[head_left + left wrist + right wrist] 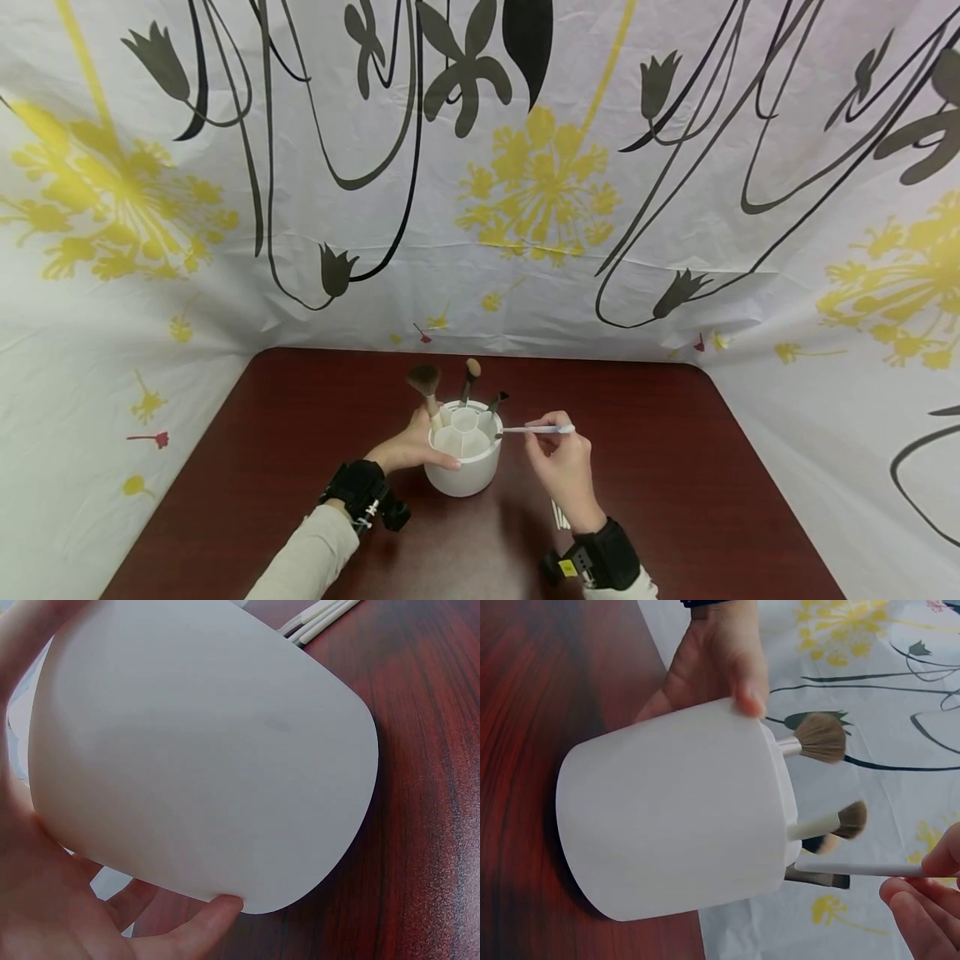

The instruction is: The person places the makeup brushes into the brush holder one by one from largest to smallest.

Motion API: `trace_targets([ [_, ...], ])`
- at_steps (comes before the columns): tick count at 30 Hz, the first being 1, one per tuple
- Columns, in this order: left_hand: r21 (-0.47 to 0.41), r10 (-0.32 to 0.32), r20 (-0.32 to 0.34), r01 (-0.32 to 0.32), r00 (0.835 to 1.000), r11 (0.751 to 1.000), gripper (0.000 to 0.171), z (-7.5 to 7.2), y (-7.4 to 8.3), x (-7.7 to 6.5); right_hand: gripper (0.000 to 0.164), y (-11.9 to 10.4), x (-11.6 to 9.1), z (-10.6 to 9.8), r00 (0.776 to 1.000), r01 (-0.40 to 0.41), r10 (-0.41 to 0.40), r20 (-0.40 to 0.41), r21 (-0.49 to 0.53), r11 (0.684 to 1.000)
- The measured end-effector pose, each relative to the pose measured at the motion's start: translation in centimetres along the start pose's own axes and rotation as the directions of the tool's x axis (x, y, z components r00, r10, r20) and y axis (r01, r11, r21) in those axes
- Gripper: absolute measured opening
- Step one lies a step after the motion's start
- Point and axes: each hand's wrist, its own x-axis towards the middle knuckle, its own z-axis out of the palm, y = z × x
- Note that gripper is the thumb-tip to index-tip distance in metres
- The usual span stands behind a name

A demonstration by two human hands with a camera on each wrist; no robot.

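A round white makeup brush holder [463, 477], split into compartments, stands on the table. My left hand [408, 446] grips its left side, thumb over the near wall and fingers round the back. Several brushes stand in it bristles up, among them a wide fluffy brush [821, 738] and a smaller angled brush [851, 819]. To the right of the holder, my right hand [564, 467] pinches a slim white-handled makeup brush [516, 430]. That brush lies almost level, its dark tip right at the holder's rim.
A few white-handled brushes [559, 515] lie on the dark red wooden table [337, 383], partly hidden behind my right wrist. A white cloth with grey and yellow flowers [420, 308] hangs along the table's back and sides.
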Motion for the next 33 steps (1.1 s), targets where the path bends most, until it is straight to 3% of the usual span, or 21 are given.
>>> trace_targets([
  [12,-0.005,-0.004,-0.003,0.004,1.0,1.0,0.114,0.1,-0.2,0.1,0.019,0.1,-0.3,0.9,0.998,-0.027,0.026,0.058,0.02,0.999],
  [20,-0.002,0.0,-0.009,0.0,1.0,1.0,0.113,0.0,0.1,0.0,0.019,0.2,-0.4,1.6,0.994,0.006,-0.008,0.105,0.015,1.0],
  [33,-0.003,-0.014,0.001,0.014,1.0,1.0,0.112,0.0,-0.1,0.0,0.015,0.5,-0.2,2.6,0.98,-0.069,0.079,0.181,-0.059,0.996],
])
